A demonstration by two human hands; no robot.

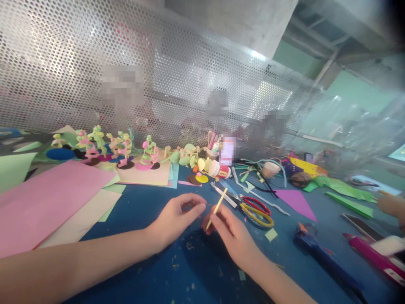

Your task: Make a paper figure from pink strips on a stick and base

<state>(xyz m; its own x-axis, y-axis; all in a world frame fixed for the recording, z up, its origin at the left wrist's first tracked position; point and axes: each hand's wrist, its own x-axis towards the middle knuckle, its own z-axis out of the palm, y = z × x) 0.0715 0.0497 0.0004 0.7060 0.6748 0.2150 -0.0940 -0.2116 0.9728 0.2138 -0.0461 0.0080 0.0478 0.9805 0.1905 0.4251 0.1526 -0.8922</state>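
table: blue table is carrying everything, used as landmark
pink sheet: pink paper sheet is lying on the table's left part
paper figures: paper figures are standing in a row along the table's far edge
scissors: scissors are lying mid-table, just right of the hands
left hand: left hand is hovering over table centre, thumb and forefinger pinching together on something too small to tell
right hand: right hand is gripping a yellow stick, fingers clamped on its lower end
stick: tilting up and away over table centre, just beside the scissors
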